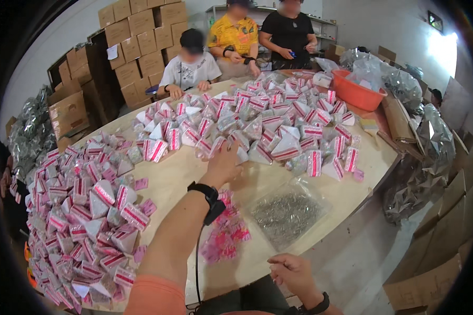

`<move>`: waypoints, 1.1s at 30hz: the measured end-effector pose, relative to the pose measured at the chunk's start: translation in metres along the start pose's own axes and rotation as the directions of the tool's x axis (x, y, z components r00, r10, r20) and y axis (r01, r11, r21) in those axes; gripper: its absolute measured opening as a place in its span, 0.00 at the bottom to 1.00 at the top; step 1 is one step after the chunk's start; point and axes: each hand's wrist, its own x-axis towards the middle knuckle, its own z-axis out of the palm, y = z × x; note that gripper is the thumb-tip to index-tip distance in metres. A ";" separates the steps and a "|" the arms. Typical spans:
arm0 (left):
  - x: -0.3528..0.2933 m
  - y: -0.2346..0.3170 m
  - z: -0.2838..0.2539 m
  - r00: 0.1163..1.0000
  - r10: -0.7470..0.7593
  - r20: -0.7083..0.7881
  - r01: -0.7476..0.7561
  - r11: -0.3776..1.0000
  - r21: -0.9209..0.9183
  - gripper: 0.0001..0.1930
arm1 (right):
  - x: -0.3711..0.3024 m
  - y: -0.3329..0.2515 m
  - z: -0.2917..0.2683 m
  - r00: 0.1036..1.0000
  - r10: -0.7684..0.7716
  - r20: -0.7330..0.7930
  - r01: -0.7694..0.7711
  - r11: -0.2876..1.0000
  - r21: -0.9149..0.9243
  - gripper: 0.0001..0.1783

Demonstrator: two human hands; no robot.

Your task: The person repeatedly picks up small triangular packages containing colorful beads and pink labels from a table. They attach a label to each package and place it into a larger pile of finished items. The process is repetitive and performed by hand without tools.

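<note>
My left hand (223, 164) stretches across the table to the near edge of a heap of small clear packets (286, 142) with pink-and-white labels. Its fingers touch packets there. The fingertips blend in among them, so whether one is gripped does not show. Low over the table's front edge, my right hand (294, 274) is closed, with fingers curled toward the thumb; anything inside is too small to make out. Between the two hands lie a clear bag of small metal pieces (286, 215) and a loose pile of pink cards or slips (226, 231).
A second large heap of labelled packets (84, 220) covers the table's left side. A red basin (358, 90) holds clear plastic at the far right. Across the table are three people. Cartons (142, 42) are stacked behind them; cardboard and silvery bags (431, 142) stand at right.
</note>
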 end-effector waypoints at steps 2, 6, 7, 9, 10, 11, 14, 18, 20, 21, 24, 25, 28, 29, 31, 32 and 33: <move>0.009 0.014 0.014 0.995 -0.073 0.070 0.076 0.997 -0.033 0.37 | 0.004 -0.004 -0.006 0.999 0.034 0.000 -0.034 0.999 0.017 0.10; 0.023 0.001 0.050 0.996 -0.056 0.074 0.049 0.994 0.094 0.35 | 0.012 0.000 -0.009 0.999 0.036 -0.018 -0.036 0.999 -0.030 0.10; 0.029 0.000 0.057 0.999 -0.032 0.012 0.032 0.999 0.041 0.35 | 0.015 0.000 -0.011 1.000 0.024 -0.013 -0.024 0.999 -0.023 0.10; 0.023 -0.012 0.058 0.994 -0.025 -0.106 0.023 0.999 -0.025 0.34 | 0.021 -0.005 -0.010 0.998 0.041 0.046 -0.037 0.996 -0.078 0.10; 0.022 -0.017 0.056 0.993 -0.060 -0.104 0.052 0.996 -0.074 0.34 | 0.024 -0.007 -0.009 0.997 0.048 0.056 -0.042 0.995 -0.093 0.10; 0.022 -0.024 0.055 0.985 -0.055 -0.163 0.019 0.977 -0.213 0.32 | 0.024 -0.007 -0.007 0.997 0.054 0.061 -0.047 0.993 -0.106 0.10; 0.011 -0.041 0.040 0.959 -0.167 -0.230 -0.024 0.759 -0.650 0.27 | 0.027 0.004 -0.004 0.994 0.011 0.112 -0.008 1.000 -0.026 0.11; -0.042 -0.013 -0.027 0.955 -0.297 0.003 -0.009 -0.039 -0.999 0.25 | 0.020 0.000 0.003 0.995 -0.008 0.098 0.006 1.000 0.012 0.11; -0.087 -0.011 -0.049 0.942 -0.329 0.064 -0.059 -0.350 -0.935 0.25 | 0.017 -0.009 0.009 0.988 0.001 0.153 -0.003 1.000 0.016 0.10; -0.104 -0.007 -0.049 0.934 -0.340 0.107 -0.063 -0.454 -0.889 0.25 | 0.014 -0.011 0.011 0.990 -0.013 0.142 0.012 1.000 0.006 0.10; -0.155 0.004 -0.052 0.949 -0.258 0.182 -0.032 -0.652 -0.758 0.29 | 0.006 -0.016 0.021 0.988 -0.051 0.143 0.053 0.999 -0.011 0.10; -0.170 0.010 -0.052 0.958 -0.210 0.193 -0.009 -0.699 -0.715 0.31 | 0.003 -0.017 0.024 0.988 -0.060 0.144 0.062 0.998 -0.009 0.11; -0.205 0.025 -0.043 0.945 -0.233 0.231 -0.012 -0.728 -0.686 0.31 | -0.007 -0.026 0.039 0.979 -0.136 0.151 0.141 0.990 -0.025 0.09; -0.215 0.028 -0.041 0.943 -0.241 0.230 -0.009 -0.707 -0.707 0.31 | -0.010 -0.032 0.044 0.974 -0.171 0.152 0.178 0.984 -0.033 0.09; -0.235 0.037 -0.047 0.959 -0.238 0.156 -0.053 -0.688 -0.724 0.30 | -0.015 -0.042 0.054 0.953 -0.250 0.171 0.263 0.963 -0.059 0.09; -0.242 0.043 -0.055 0.962 -0.243 0.125 -0.064 -0.644 -0.762 0.29 | -0.018 -0.050 0.060 0.941 -0.288 0.177 0.303 0.951 -0.064 0.09; -0.250 0.045 -0.059 0.965 -0.247 0.092 -0.077 -0.598 -0.798 0.29 | -0.021 -0.058 0.066 0.927 -0.327 0.183 0.344 0.937 -0.069 0.09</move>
